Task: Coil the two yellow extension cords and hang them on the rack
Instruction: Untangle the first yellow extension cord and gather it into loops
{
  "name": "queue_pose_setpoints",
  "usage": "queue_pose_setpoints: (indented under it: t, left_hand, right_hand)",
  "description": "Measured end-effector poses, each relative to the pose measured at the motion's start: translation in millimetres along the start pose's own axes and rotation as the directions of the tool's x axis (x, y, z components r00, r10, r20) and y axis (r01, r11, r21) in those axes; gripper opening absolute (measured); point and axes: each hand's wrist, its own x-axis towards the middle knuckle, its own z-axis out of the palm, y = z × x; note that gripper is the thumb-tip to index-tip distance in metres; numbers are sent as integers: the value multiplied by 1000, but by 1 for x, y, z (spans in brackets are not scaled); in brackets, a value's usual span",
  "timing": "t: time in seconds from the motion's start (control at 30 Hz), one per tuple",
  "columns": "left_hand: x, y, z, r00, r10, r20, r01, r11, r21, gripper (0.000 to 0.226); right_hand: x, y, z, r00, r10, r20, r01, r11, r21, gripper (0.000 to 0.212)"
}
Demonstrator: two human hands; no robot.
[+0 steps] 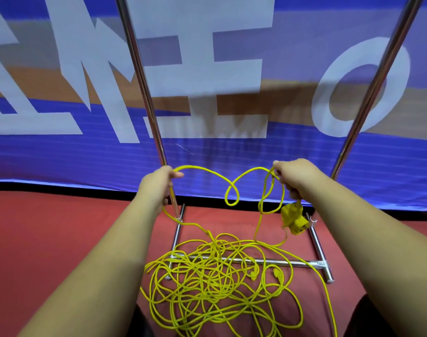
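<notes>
A tangled heap of yellow extension cord point(214, 283) lies on the red floor over the rack's foot bar. My left hand point(162, 180) grips one strand of it at chest height. My right hand point(294, 177) grips a few hanging loops of the same cord, and a yellow socket block point(295, 221) dangles below that hand. Between the two hands the cord sags and twists into a small loop point(232, 195). The chrome rack point(144, 88) stands right in front of me, its two uprights rising past both hands. I cannot tell the two cords apart in the heap.
A blue banner point(85, 154) with large white letters hangs behind the rack. The rack's base point(305, 263) is an H-shaped frame of chrome tubes on the red floor point(49, 227). A small hook point(313, 221) shows at the right upright's foot.
</notes>
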Motion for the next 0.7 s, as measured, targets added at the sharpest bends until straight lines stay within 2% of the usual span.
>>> queue_pose_setpoints:
  t: [0.03, 0.07, 0.1, 0.13, 0.2, 0.27, 0.37, 0.47, 0.5, 0.53, 0.57, 0.6, 0.63, 0.67, 0.7]
  left_hand:
    - [-6, 0, 5, 990, 95, 103, -117, 963, 244, 13]
    - [-11, -1, 10, 961, 168, 218, -247, 876, 414, 15]
    - [-11, -6, 18, 921, 227, 317, -374, 744, 553, 18]
    - [-13, -12, 24, 880, 285, 380, -472, 609, 637, 19]
    - [-7, -23, 35, 824, 392, 409, -555, 413, 722, 19]
    - [-1, -35, 42, 803, 394, 448, -579, 334, 744, 20]
    - [7, -47, 49, 822, 277, 498, -564, 272, 780, 25]
    - [2, -50, 51, 807, 174, 565, -585, 103, 804, 27]
    - [2, -54, 54, 802, 75, 592, -597, 123, 793, 27]
    - [-1, -61, 56, 800, -116, 589, -568, 172, 805, 28]
    - [-5, -69, 59, 764, -362, 534, -493, 206, 845, 31]
    - [-7, -79, 61, 696, -562, 447, -424, 181, 888, 37]
    - [-7, -89, 63, 640, -675, 366, -391, 123, 912, 47]
    - [-7, -95, 66, 643, -697, 316, -385, 63, 921, 60]
    - [-9, -96, 68, 700, -636, 325, -404, 22, 914, 71]
  right_hand:
    - [-4, -4, -1, 998, -22, 54, 23, 1000, 0, 37]
    - [-8, -7, -2, 991, -60, 117, 60, 998, 8, 40]
    - [-14, -12, -4, 977, -104, 184, 106, 994, 1, 44]
    - [-18, -15, -6, 959, -147, 243, 154, 988, -11, 48]
    - [-29, -22, -6, 925, -202, 323, 221, 975, -24, 51]
    - [-35, -27, -5, 902, -226, 368, 226, 973, 44, 48]
    - [-38, -30, -4, 868, -236, 437, 164, 967, 196, 45]
    - [-41, -32, -6, 852, -248, 462, 132, 954, 270, 44]
    - [-42, -33, -7, 853, -253, 456, 126, 948, 290, 43]
    - [-42, -33, -8, 857, -261, 443, 124, 941, 314, 42]
    - [-42, -34, -9, 862, -269, 430, 124, 934, 336, 41]
    - [-41, -35, -11, 866, -277, 416, 125, 926, 356, 41]
    - [-40, -35, -12, 869, -283, 405, 129, 921, 368, 42]
    - [-39, -35, -13, 870, -287, 400, 134, 920, 369, 42]
    - [-39, -35, -14, 870, -288, 401, 138, 922, 362, 43]
